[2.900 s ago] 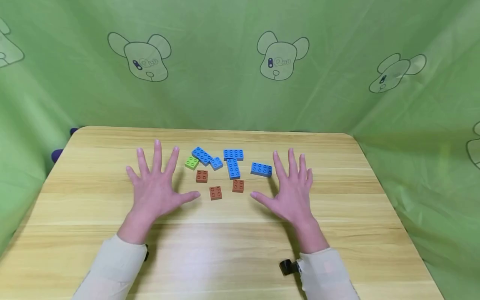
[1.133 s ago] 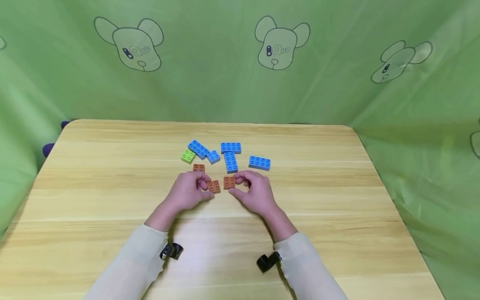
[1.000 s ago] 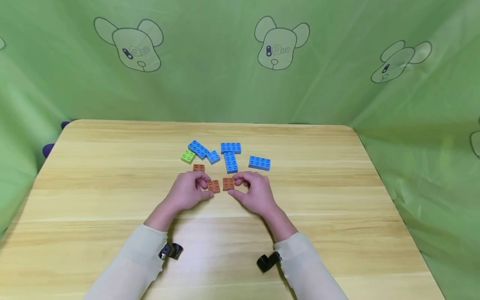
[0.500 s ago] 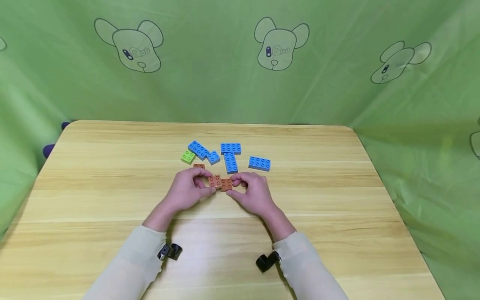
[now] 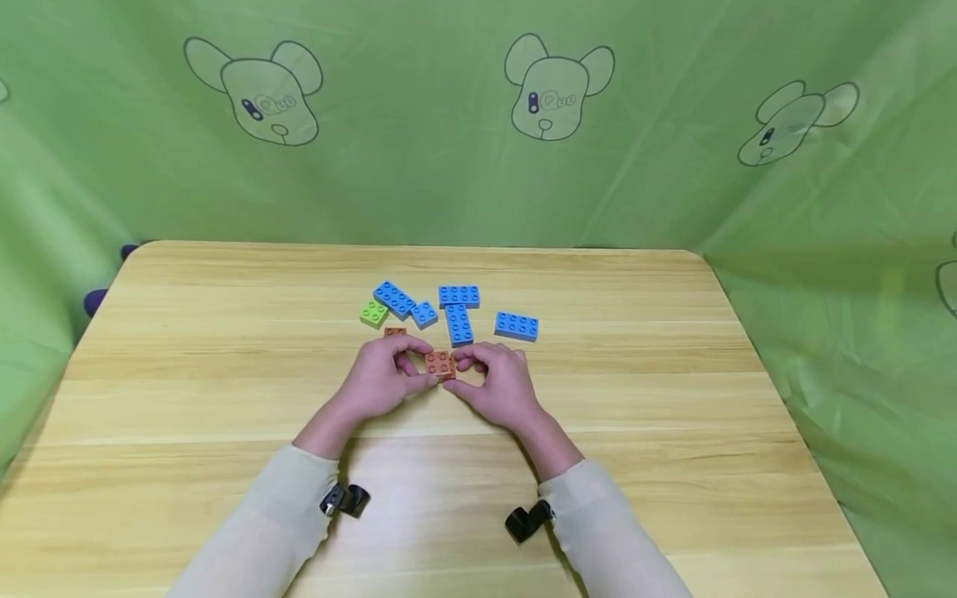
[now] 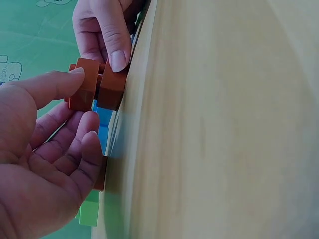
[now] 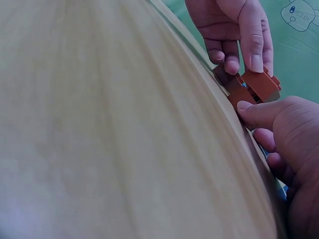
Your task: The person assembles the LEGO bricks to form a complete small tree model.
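Observation:
In the head view my left hand [image 5: 380, 378] pinches a brown 2x2 toy brick [image 5: 438, 362] between thumb and fingers. That brick sits above a second brown brick [image 7: 240, 96], which my right hand [image 5: 495, 382] pinches down at the table. Studs show in a narrow gap between the two bricks in the left wrist view, where the upper brick [image 6: 85, 84] and the lower brick [image 6: 112, 87] are seen side-on. From above, the upper one covers most of the lower one. A third brown brick [image 5: 395, 331] lies just behind my left fingers, partly hidden.
Behind the hands lie a green brick [image 5: 374, 313], a small blue brick [image 5: 424, 314] and several long blue bricks [image 5: 516, 325]. They rest on a wooden table [image 5: 643, 399]. A green printed curtain [image 5: 419, 166] hangs around its back and sides.
Both hands came in from spread open and took hold of one brown brick each. The left brick rose and moved right over the right one, which slid left.

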The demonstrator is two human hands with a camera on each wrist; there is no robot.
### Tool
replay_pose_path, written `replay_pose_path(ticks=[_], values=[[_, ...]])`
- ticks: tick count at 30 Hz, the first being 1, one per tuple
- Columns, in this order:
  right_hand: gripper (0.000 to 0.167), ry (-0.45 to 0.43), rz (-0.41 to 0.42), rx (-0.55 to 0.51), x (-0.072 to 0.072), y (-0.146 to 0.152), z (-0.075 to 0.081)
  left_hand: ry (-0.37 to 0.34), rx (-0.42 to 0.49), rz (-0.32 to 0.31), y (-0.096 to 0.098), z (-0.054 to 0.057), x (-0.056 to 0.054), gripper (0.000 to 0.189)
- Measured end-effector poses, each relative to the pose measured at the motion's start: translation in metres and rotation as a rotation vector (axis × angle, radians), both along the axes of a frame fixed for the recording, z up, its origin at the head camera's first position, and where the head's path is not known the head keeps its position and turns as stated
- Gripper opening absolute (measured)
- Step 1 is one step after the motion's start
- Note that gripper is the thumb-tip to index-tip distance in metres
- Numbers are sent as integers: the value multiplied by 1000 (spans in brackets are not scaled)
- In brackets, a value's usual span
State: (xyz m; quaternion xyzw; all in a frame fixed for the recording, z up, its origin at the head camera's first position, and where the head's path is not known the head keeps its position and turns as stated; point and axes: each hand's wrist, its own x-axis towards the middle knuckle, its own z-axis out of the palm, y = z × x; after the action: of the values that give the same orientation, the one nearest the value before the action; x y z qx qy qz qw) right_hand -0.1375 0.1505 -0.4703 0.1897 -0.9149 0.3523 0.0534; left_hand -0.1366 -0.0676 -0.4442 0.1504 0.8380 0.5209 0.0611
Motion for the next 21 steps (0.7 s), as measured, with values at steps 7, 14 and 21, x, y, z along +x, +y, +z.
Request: replay_pose_path(ticks=[7, 14, 21], values=[[35, -20, -6, 8, -1, 0, 0, -26, 6, -11, 4, 0, -2, 38], [37, 6, -5, 27, -1, 1, -2, -14, 8, -23, 7, 1, -2, 38], [35, 8, -7, 30, -1, 1, -2, 23, 4, -21, 8, 1, -1, 37]])
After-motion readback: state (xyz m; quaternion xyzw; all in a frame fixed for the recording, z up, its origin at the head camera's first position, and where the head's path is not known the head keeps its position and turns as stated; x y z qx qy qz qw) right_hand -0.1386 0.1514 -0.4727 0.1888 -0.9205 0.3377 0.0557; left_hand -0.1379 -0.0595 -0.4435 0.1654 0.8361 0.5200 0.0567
